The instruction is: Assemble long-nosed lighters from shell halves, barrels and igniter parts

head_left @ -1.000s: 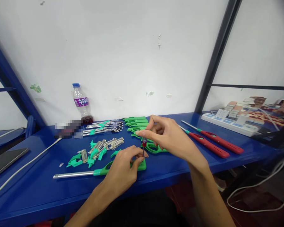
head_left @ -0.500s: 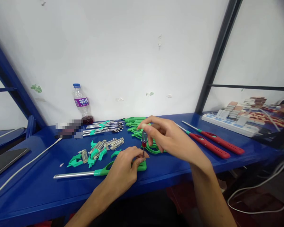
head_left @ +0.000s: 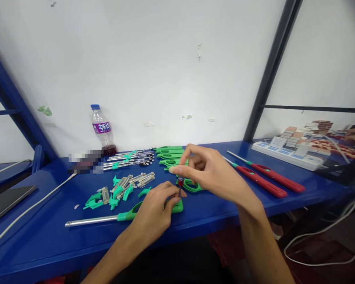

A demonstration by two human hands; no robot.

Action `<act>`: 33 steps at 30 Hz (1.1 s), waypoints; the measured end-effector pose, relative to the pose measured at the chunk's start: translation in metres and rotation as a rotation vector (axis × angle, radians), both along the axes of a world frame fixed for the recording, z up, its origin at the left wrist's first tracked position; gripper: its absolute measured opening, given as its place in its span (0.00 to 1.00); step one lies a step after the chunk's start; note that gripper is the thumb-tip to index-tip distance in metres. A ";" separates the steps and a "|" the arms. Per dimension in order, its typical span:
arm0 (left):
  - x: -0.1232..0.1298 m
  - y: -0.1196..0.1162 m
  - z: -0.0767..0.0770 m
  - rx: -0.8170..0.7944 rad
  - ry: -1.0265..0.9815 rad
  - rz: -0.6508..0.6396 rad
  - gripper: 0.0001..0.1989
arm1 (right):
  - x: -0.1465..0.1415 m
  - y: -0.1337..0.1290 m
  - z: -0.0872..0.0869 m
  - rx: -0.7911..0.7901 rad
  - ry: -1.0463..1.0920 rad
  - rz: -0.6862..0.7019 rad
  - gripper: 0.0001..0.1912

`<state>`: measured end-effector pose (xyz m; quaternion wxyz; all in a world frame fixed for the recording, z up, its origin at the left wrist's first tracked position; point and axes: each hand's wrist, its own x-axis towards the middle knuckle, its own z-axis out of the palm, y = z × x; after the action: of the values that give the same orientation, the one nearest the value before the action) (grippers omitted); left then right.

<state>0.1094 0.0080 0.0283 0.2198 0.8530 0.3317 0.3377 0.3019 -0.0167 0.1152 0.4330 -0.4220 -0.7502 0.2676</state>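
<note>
A green long-nosed lighter (head_left: 91,221) lies along the table's front, its metal tube pointing left. My left hand (head_left: 155,207) is closed over its handle, with thumb and forefinger together at the screwdriver's thin shaft. The small screwdriver (head_left: 181,182), red at the lower part of its grip, stands nearly upright over the lighter's handle end. Its tip is hidden by my left fingers. From above, my right hand (head_left: 205,167) is closed on the top of the screwdriver with thumb and bent fingers. Behind it lie several green handle shells (head_left: 169,151).
Metal lighter tubes (head_left: 127,161) with wires lie at the back. Clear fuel tanks (head_left: 146,179) and teal plastic parts (head_left: 93,202) are piled left of centre. Also on the table are red lighters (head_left: 262,181), a power strip (head_left: 286,156), a drink bottle (head_left: 102,130) and a phone (head_left: 10,201).
My right thumb and fingers have shifted on the screwdriver's handle, now covering more of its top. My left hand and the green lighter have hardly moved.
</note>
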 end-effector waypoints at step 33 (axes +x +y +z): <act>0.001 0.001 -0.002 0.021 0.032 0.033 0.13 | 0.019 0.017 -0.001 -0.267 0.129 0.261 0.15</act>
<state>0.1099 0.0093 0.0259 0.2000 0.8549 0.3457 0.3311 0.3204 0.0004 0.1138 0.3819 -0.3569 -0.7272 0.4450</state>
